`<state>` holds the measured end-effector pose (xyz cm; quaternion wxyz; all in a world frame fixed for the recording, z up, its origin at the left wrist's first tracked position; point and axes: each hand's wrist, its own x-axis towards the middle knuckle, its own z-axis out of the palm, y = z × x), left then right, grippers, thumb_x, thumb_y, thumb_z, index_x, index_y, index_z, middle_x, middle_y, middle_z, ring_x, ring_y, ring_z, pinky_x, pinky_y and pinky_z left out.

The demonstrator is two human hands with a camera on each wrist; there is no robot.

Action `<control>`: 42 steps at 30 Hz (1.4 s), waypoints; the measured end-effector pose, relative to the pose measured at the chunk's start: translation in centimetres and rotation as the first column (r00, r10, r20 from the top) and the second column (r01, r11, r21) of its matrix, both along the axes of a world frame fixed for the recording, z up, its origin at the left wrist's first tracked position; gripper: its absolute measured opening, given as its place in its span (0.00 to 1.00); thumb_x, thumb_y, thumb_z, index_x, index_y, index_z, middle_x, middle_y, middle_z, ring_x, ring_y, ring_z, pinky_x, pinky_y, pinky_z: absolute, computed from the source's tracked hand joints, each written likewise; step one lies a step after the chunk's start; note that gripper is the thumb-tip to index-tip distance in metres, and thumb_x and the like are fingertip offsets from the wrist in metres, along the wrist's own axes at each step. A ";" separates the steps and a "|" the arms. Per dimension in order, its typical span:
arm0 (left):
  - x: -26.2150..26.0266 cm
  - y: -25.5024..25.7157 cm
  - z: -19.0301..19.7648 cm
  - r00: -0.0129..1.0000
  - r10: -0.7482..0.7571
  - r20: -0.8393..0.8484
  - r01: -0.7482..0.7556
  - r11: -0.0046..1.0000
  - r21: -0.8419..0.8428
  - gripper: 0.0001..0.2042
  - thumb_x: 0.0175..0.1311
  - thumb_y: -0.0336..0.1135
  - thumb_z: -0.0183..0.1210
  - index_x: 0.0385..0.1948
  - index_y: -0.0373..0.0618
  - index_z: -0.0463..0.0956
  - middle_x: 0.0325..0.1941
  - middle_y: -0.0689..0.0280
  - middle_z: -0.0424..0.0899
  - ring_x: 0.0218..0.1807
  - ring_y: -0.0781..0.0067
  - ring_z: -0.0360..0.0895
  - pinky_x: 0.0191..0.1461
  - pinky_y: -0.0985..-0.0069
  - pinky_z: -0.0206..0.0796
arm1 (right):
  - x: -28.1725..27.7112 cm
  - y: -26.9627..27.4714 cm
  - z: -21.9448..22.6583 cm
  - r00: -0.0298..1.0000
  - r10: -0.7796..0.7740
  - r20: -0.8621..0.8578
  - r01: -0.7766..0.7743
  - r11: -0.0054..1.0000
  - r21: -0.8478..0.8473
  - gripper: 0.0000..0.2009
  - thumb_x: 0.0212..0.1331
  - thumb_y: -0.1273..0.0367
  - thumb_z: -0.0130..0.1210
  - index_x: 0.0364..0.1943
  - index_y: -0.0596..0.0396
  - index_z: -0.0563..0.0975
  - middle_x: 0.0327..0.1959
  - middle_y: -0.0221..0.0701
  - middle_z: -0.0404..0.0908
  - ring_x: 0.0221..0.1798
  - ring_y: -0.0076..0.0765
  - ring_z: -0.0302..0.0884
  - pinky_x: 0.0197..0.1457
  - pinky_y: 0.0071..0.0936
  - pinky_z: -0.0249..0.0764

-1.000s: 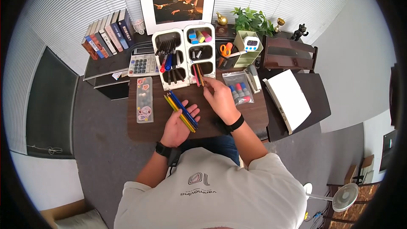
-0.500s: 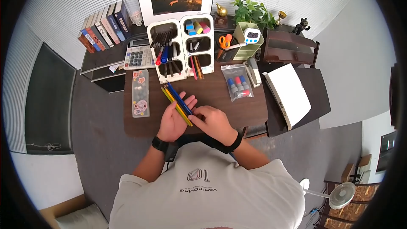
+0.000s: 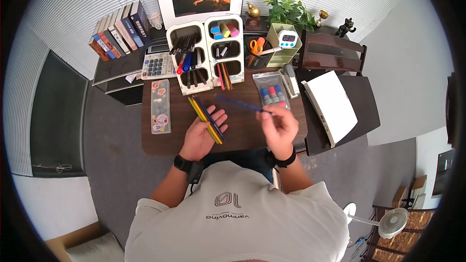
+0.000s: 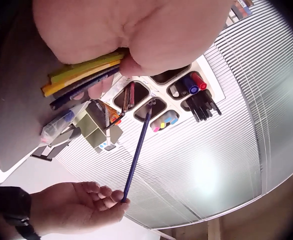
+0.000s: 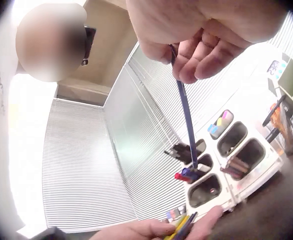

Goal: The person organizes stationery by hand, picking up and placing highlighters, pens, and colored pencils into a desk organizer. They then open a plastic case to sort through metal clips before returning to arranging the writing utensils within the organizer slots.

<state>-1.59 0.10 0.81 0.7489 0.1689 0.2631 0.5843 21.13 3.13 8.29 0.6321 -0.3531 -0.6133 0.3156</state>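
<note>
- The right hand (image 3: 279, 128) pinches a blue pencil (image 4: 136, 162) near one end, its long free part reaching left, above the tabletop (image 3: 252, 133).
- The left hand (image 3: 195, 140), palm up, grasps a bundle of yellow and dark blue pencils (image 3: 206, 119), the thumb laid across them and the other fingers loosely spread.
- With so little of the blue pencil gripped, a knock on its free end could twist it loose, I judge.
- The bundle could fan out or roll off the palm if the thumb eased or the hand tipped; its near ends lie close to the table's near edge, so a slipped pencil might reach the floor.
- Brown wood shows between the hands, giving room for short sideways moves.
- Farther right, a clear bag of markers (image 3: 273, 96) and a stapler (image 3: 290, 81) sit where a wide swing could catch them.
- At the far side, the white organizer (image 3: 227, 60) has narrow compartment rims that could snag a tip; a sticker-covered case (image 3: 160, 106) bounds the left.
</note>
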 end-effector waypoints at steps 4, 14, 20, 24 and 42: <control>0.0 0.0 0.3 1.000 0.015 0.005 -0.015 0.997 -0.076 0.22 0.79 0.29 0.47 0.73 0.45 0.61 0.73 0.50 0.71 0.73 0.55 0.72 0.74 0.55 0.66 | 0.1 2.5 0.5 0.970 -0.169 0.175 0.150 0.982 0.115 0.10 0.62 0.78 0.66 0.46 0.62 0.83 0.36 0.35 0.88 0.36 0.26 0.86 0.43 0.22 0.80; -0.2 -0.7 -0.1 0.999 0.051 -0.008 -0.052 0.999 -0.014 0.20 0.81 0.30 0.47 0.71 0.46 0.63 0.71 0.50 0.72 0.70 0.56 0.74 0.72 0.58 0.68 | -3.9 6.4 -1.1 0.863 -0.031 0.504 0.049 0.999 -0.022 0.14 0.63 0.76 0.63 0.52 0.59 0.81 0.37 0.44 0.87 0.40 0.44 0.88 0.45 0.33 0.82; -0.1 -0.6 0.2 0.998 0.042 0.050 -0.040 0.998 -0.040 0.22 0.82 0.36 0.44 0.74 0.46 0.60 0.72 0.47 0.70 0.72 0.54 0.72 0.75 0.57 0.64 | -4.3 6.9 -2.1 0.857 0.007 0.516 0.019 0.999 -0.043 0.15 0.62 0.77 0.61 0.53 0.58 0.81 0.40 0.44 0.87 0.40 0.45 0.88 0.45 0.34 0.82; -0.1 -0.4 -0.3 0.998 0.028 0.061 -0.026 0.999 -0.037 0.23 0.82 0.39 0.45 0.74 0.46 0.61 0.72 0.47 0.70 0.73 0.53 0.69 0.78 0.55 0.60 | -4.2 6.6 -1.8 0.869 0.017 0.495 0.002 0.999 -0.038 0.16 0.61 0.77 0.61 0.54 0.57 0.81 0.41 0.43 0.87 0.40 0.45 0.88 0.45 0.34 0.82; -0.1 0.0 -0.5 0.992 0.046 0.117 -0.046 0.999 -0.002 0.24 0.80 0.41 0.45 0.73 0.43 0.60 0.75 0.48 0.68 0.78 0.48 0.63 0.80 0.51 0.55 | -3.4 -0.8 -1.9 0.890 0.100 0.444 0.018 0.967 -0.254 0.07 0.61 0.70 0.68 0.39 0.56 0.84 0.32 0.37 0.87 0.32 0.35 0.87 0.38 0.30 0.82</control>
